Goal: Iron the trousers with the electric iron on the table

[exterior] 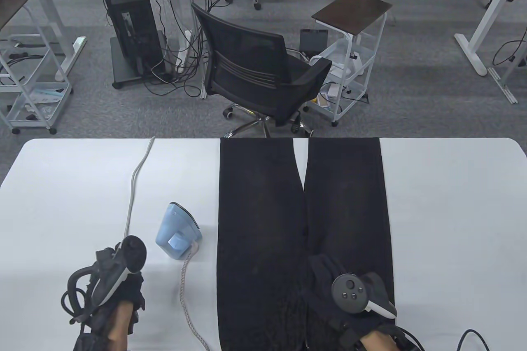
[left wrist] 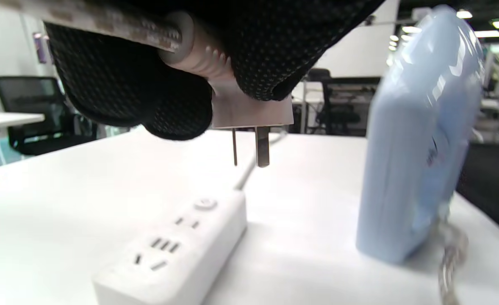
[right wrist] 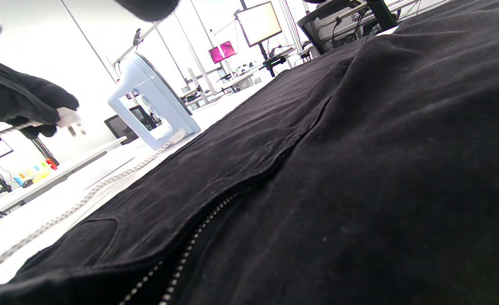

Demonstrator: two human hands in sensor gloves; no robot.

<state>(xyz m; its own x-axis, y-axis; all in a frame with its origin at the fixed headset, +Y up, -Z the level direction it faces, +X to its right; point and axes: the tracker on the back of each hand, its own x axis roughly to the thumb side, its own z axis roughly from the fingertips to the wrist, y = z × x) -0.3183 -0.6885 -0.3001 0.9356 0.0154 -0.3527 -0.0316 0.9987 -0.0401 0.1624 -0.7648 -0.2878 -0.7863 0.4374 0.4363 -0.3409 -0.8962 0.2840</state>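
Observation:
Black trousers [exterior: 302,239] lie flat on the white table [exterior: 453,211], legs pointing away from me. A light blue iron [exterior: 178,230] stands on its heel just left of them. My left hand [exterior: 129,287] pinches the iron's plug [left wrist: 251,114], prongs down, a little above a white power strip [left wrist: 177,250]. In the table view the hand and tracker hide the strip. My right hand [exterior: 327,272] rests on the trousers near the waist, holding nothing. The right wrist view shows the trouser fabric [right wrist: 359,169], the zip [right wrist: 190,250] and the iron [right wrist: 152,101].
The iron's braided cord [exterior: 187,297] runs from its heel toward the table's near edge. The strip's grey cable [exterior: 132,190] runs to the far edge. A black office chair [exterior: 259,75] stands behind the table.

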